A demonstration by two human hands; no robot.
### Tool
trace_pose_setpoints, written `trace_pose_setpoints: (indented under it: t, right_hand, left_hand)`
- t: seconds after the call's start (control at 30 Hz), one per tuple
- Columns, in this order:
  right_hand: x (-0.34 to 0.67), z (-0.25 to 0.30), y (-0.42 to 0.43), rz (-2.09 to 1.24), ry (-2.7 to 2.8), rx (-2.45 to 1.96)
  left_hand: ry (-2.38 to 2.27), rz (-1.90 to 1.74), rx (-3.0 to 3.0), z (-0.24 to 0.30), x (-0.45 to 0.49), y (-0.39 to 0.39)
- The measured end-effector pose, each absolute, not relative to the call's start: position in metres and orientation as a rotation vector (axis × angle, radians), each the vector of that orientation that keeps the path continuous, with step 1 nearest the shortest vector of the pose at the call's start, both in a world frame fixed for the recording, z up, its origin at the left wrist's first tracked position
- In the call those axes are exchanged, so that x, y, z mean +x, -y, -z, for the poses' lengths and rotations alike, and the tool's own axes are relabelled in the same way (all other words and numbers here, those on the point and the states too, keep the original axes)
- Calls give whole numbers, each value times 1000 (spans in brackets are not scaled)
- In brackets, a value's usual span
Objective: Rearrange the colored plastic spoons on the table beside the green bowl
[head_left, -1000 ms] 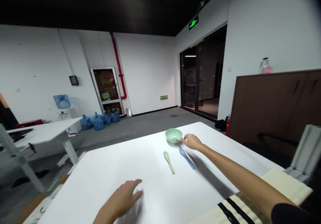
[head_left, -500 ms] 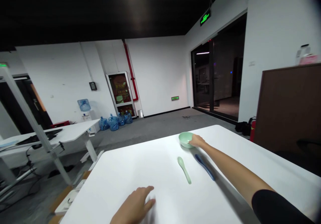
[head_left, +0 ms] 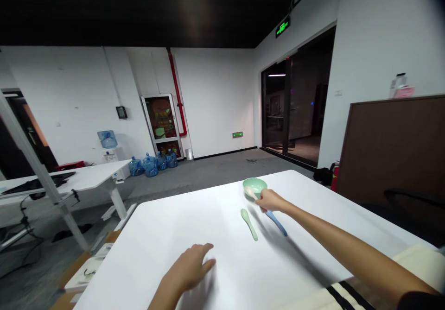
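Observation:
My right hand [head_left: 273,200] is closed around a pale pinkish-white spoon [head_left: 250,192], whose bowl end points toward the light green bowl [head_left: 260,183] near the table's far edge. From this angle I cannot tell whether the spoon touches that bowl. Beneath and just right of the hand, a blue utensil [head_left: 278,225] lies on the table, its upper end partly hidden. A light green spoon [head_left: 249,224] rests to its left. Over the nearer part of the table, my left hand [head_left: 189,268] holds nothing, with thumb and fingers apart.
The white table [head_left: 167,226] spans the foreground. Cream cloth with black stripes [head_left: 335,296] shows at the lower right. A brown partition [head_left: 392,157] stands on the right. Another desk [head_left: 104,173] and several blue water bottles [head_left: 150,165] are at the left and back.
My right hand has drawn back from the green bowl's rim and now holds a pale spoon. The left hand stays open. The view has shifted slightly.

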State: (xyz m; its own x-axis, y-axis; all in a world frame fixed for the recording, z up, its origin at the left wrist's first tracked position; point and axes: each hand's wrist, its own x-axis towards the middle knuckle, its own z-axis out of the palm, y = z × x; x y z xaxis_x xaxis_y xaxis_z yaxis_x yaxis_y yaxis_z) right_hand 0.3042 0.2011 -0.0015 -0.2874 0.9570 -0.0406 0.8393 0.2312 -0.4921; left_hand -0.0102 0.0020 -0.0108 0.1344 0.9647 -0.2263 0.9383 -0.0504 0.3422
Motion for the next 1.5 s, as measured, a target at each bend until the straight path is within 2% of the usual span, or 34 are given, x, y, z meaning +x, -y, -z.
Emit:
trace_pose_setpoints:
  t: [0.27,0.6,0.73,0.97,1.3,1.4,1.5]
  right_hand:
    - [291,55,-174,-753,2251,-1828]
    - [283,79,-173,-718,2321,-1886]
    - [283,79,-172,-647,2323,-1936]
    - [272,63,-170,-238,2418,-1808]
    - [243,62,-161,-473,2356,-1836]
    - [259,52,-170,-530,2367,-1765]
    - [295,43,-183,-442,2335,-1725]
  left_hand:
    - [-1825,-83,2029,4,-9,6]
    - [-1833,-88,2032,5,-9,5]
    - [-1835,-98,2022,4,-8,5]
    - [-1836,-75,2019,3,-7,4]
    - [-1843,-81,2015,4,-8,5]
    - [-1843,-66,2023,4,-8,4]
    - [-1835,-77,2017,4,-8,2]
